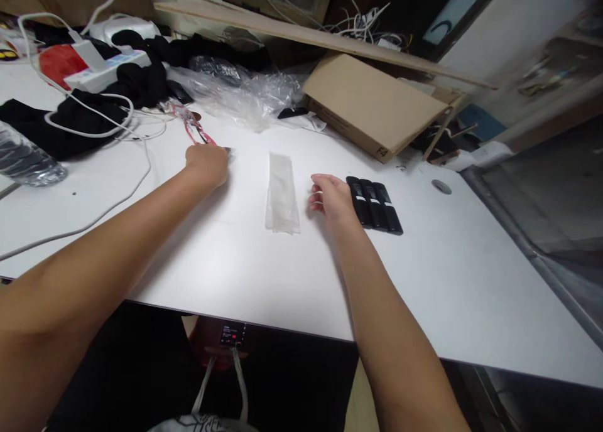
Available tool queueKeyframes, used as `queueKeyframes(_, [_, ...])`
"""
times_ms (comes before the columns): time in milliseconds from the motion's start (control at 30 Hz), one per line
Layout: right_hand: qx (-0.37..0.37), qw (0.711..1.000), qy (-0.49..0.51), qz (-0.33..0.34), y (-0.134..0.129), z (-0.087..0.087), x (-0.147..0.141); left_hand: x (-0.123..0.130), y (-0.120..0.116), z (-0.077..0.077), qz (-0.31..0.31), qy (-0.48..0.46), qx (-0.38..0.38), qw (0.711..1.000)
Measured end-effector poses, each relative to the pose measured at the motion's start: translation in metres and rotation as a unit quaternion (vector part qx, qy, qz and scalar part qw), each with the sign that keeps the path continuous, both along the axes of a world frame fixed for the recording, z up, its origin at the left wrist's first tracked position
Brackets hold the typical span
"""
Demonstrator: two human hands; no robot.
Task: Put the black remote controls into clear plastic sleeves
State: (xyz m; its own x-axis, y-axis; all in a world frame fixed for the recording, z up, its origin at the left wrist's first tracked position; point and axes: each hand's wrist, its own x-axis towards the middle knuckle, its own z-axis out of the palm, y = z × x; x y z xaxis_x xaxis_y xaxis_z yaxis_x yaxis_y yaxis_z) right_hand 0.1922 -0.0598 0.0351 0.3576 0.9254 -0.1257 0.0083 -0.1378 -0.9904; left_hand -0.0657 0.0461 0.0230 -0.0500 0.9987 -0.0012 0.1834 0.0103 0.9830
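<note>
My left hand (207, 164) is closed in a fist low over the white table, left of the plastic sleeves. A small dark tip (229, 150) shows past its knuckles; what the fingers hold is hidden. Just behind it lies a red, thin-handled item (195, 127), partly covered by the hand. A stack of flat translucent plastic sleeves (282, 193) lies between my hands. My right hand (332, 196) is loosely curled with fingers apart, nothing visible in it. Right beside it, three black remote controls (374, 205) with small white labels lie side by side.
A cardboard box (374, 102) stands at the back right under a wooden shelf edge (325, 39). Crumpled clear plastic (249, 96), black cloth (70, 121), a white power strip (108, 71) and a white cable (94, 221) occupy the left and back. A round grommet (441, 186) sits at right.
</note>
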Motion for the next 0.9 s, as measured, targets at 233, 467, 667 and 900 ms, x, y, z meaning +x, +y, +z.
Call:
queueKeyframes(233, [0.033,0.872,-0.467,-0.145,0.006,-0.006,0.043,-0.015,-0.013,-0.012,-0.022,0.376,0.118,0.919])
queueKeyframes(467, [-0.182,0.745,-0.632,-0.116,0.008,-0.019,0.074,-0.031,-0.018,-0.028,-0.001,0.366,0.178,0.914])
queueKeyframes(667, [-0.176,0.750,-0.634,-0.069,0.004,-0.006,0.079,0.005,-0.036,0.006,-0.056,0.407,0.244,0.878])
queueKeyframes(900, [-0.188,0.716,-0.672,-0.015,-0.004,0.005,0.086,0.065,-0.041,-0.011,-0.091,0.215,0.262,0.936])
